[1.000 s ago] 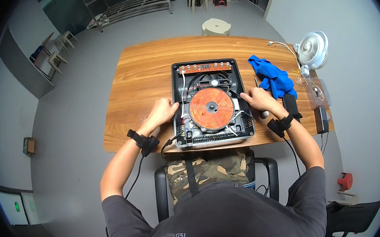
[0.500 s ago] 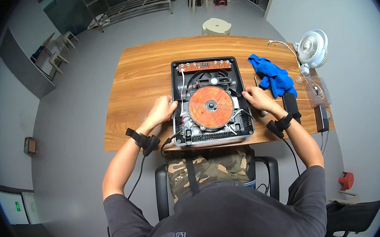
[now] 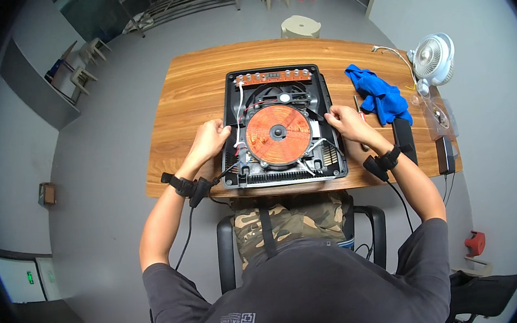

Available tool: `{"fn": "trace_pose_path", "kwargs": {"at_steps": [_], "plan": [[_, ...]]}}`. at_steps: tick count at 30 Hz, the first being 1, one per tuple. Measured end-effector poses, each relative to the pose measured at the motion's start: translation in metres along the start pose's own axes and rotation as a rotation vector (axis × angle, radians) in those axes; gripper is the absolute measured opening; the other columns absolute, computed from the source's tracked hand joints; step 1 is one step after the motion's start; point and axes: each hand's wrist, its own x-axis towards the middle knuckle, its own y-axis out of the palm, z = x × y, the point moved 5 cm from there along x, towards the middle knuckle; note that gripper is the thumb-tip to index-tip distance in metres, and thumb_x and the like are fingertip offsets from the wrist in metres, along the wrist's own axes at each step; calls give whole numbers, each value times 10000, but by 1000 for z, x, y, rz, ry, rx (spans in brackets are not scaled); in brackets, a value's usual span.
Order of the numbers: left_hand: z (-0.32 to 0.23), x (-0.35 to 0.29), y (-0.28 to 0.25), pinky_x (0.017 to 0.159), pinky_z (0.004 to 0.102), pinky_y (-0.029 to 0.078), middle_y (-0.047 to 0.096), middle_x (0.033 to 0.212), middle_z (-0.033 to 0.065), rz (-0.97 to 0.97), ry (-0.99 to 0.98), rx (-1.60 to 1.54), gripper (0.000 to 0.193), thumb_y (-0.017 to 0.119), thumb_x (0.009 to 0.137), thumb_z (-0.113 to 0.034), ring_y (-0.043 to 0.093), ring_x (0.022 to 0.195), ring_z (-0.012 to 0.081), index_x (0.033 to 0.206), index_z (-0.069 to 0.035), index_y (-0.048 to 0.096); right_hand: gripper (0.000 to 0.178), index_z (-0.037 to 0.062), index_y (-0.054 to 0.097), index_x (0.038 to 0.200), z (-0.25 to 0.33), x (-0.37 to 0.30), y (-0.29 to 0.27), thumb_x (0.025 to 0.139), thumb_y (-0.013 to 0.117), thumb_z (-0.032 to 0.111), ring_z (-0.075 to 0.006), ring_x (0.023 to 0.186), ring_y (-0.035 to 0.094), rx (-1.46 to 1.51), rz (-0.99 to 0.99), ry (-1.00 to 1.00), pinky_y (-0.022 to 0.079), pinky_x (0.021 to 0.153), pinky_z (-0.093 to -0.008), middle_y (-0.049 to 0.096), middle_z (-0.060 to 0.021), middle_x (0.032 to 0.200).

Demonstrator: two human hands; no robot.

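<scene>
The opened housing [image 3: 229, 102], a black rectangular shell, is occupying the middle of the wooden table [image 3: 174, 107], close to the near edge; whether its whole underside is touching the tabletop cannot be told. Inside it, a round copper coil [image 3: 263, 144] is facing upward. An orange circuit board [image 3: 273, 78] is running along the far end, and a white wire [image 3: 240, 111] is passing to the left of the coil.

The left hand [image 3: 210, 140] is pinching the left side edge of the housing, thumb against the rim and fingers curling outside. The right hand [image 3: 347, 122] is pinching the right side edge in the same way; the fingertips of both are hidden.

A screwdriver [image 3: 361, 114] is lying just beside the right hand, partly covered by it. Farther right, a blue cloth [image 3: 382, 96] is lying crumpled, with a black box [image 3: 403, 139] resting near its lower end. A dark adapter [image 3: 445, 156], a clear plastic box [image 3: 450, 121] and a white fan [image 3: 435, 60] are standing along the right table edge. Beyond the far edge, a pale stool [image 3: 301, 26] is standing on the floor.
</scene>
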Motion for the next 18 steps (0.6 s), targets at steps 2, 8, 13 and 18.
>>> {"fn": "trace_pose_path", "kwargs": {"at_steps": [2, 8, 13, 18], "plan": [[-6, -9, -4, 597, 370, 455, 542, 628, 95, -39, -10, 29, 281, 657, 915, -214, 528, 602, 168, 794, 25, 571, 386, -21, 592, 787, -2, 7, 2, 995, 599, 303, -281, 617, 677, -17, 16, 2, 504, 603, -425, 628, -178, 636], [-5, -21, -4, 589, 366, 438, 514, 637, 59, -30, -58, -20, 279, 695, 861, -197, 494, 610, 157, 762, -7, 517, 397, -19, 600, 780, -9, 15, 13, 999, 597, 312, -236, 584, 676, 153, 107, 37, 521, 597, -391, 639, -141, 624], [-12, -26, -5, 657, 418, 501, 605, 675, 164, -8, -86, 60, 250, 709, 824, -177, 622, 644, 303, 835, 35, 577, 400, -23, 600, 775, -10, 16, 17, 977, 612, 322, -335, 648, 667, 122, 141, 65, 516, 660, -443, 625, -200, 653], [-2, -21, -1, 634, 409, 483, 576, 658, 138, -25, -71, 64, 258, 717, 827, -182, 591, 630, 274, 797, 13, 551, 413, -19, 586, 755, -12, 16, 17, 970, 617, 333, -363, 670, 642, 92, 157, 80, 508, 679, -456, 623, -221, 684]]}}
